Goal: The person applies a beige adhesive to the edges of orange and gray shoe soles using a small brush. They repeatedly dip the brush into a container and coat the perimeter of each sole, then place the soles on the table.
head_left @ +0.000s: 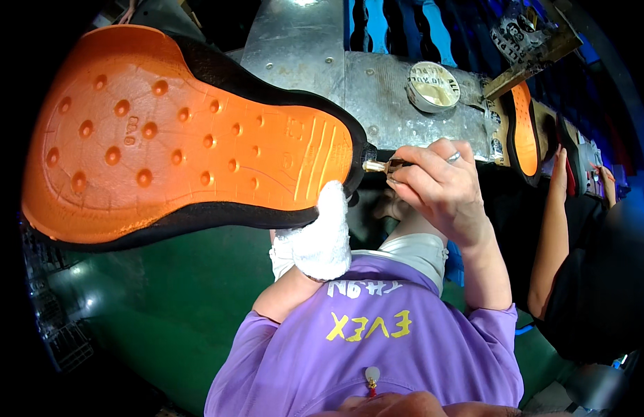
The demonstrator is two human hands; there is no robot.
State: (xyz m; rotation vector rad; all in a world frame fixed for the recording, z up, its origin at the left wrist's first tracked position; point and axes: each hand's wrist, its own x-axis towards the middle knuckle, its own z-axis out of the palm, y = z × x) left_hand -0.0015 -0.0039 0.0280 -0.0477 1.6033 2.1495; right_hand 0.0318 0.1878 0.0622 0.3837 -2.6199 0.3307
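A big orange shoe sole (218, 153) with round dimples and a black rim fills the upper left, tilted with its dimpled face toward me. My left hand (323, 236), in a white glove, grips it at its narrow end, the thumb lying on the orange face and the other fingers hidden behind. In my right hand (437, 181) is a small brush (375, 166) with a shiny metal collar, held between bare fingers. Its dark tip is at the black rim of the narrow end; whether it touches cannot be made out exactly.
On the worn metal bench (301, 48) ahead stands a white tub (433, 87) with pale stuff inside. A wooden bar (534, 66) juts out beyond it. Another orange sole (523, 132) leans at the right, near a co-worker's arm (553, 229). Blue wavy strips (377, 24) lie at the back.
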